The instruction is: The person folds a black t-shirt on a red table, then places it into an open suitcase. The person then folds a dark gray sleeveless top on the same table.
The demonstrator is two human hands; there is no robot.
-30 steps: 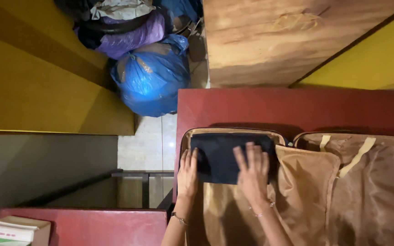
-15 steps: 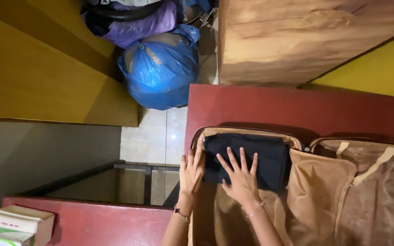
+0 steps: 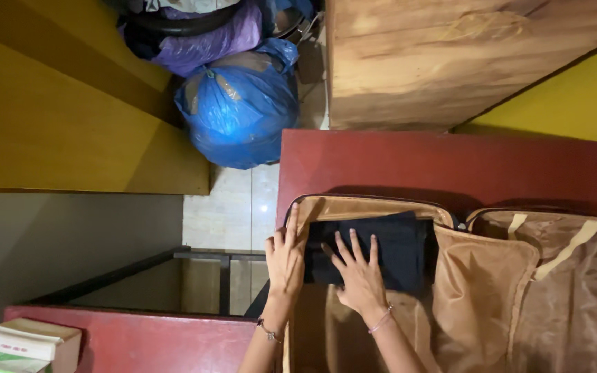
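Note:
An open tan suitcase (image 3: 519, 290) lies on a dark red table (image 3: 450, 166). A folded black garment (image 3: 395, 249) sits in the far end of its left half. My right hand (image 3: 357, 276) lies flat on the garment with fingers spread. At the garment's left edge my left hand (image 3: 285, 259) rests against the suitcase wall, fingers straight, holding nothing. Both wrists wear thin bracelets. The right half of the suitcase has a brown lining with cream straps (image 3: 575, 242).
A blue plastic bag (image 3: 240, 114) and a purple bag (image 3: 209, 38) sit on the tiled floor beyond the table. A wooden cabinet (image 3: 450, 55) stands at the top right, yellow panels (image 3: 57, 117) at the left. Small boxes (image 3: 29, 342) lie on a red surface at the bottom left.
The garment has slid a little nearer, leaving a gap at the suitcase's far wall. My right hand came left and nearer on it; my left hand rose along its left edge.

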